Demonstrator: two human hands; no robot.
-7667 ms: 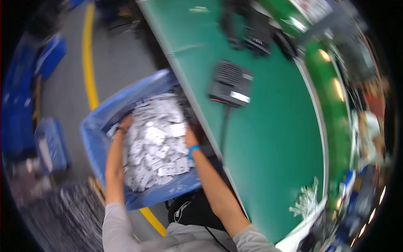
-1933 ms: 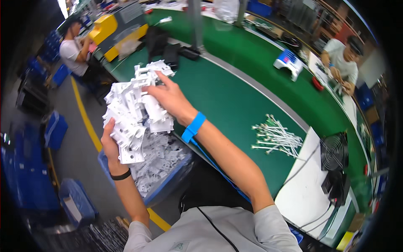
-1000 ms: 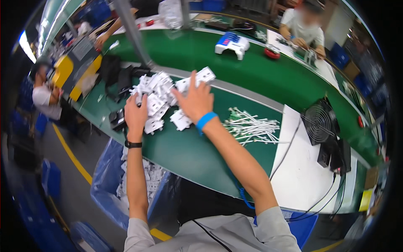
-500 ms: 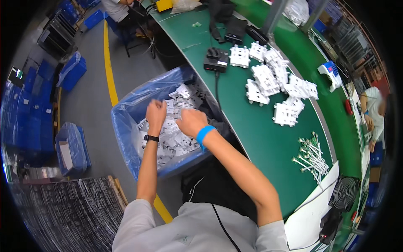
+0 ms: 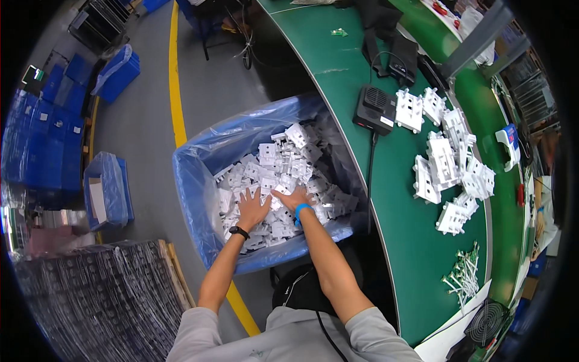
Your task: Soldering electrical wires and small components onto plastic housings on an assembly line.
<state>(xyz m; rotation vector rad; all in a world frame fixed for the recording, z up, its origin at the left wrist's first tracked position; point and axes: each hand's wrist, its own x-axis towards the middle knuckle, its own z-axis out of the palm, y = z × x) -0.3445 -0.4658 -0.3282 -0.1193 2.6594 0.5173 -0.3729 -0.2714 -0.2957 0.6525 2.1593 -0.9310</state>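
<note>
Both hands are inside a large blue bin [image 5: 194, 196] lined with clear plastic film and heaped with white moulded plastic parts [image 5: 268, 154]. My left hand [image 5: 253, 210], below a black wristband, lies on the heap with its fingers spread. Close beside it, my right hand [image 5: 294, 198] also rests on the parts, its fingers apart and a blue band [image 5: 301, 211] round the wrist. Neither hand appears to grip a part. The parts beneath the palms are hidden.
Right of the bin runs a green workbench [image 5: 392, 241], bearing a pile of white plastic parts [image 5: 443, 161], a black boxy device [image 5: 375, 108] with a cable and a bunch of white-wired pieces [image 5: 464, 274]. A smaller lined blue bin [image 5: 123, 190] stands left, behind stacked dark trays [image 5: 102, 295].
My hands have gone from bent fingers above the parts to lying spread on the heap, lower in the bin. The head view has shifted, so bench items appear further right.
</note>
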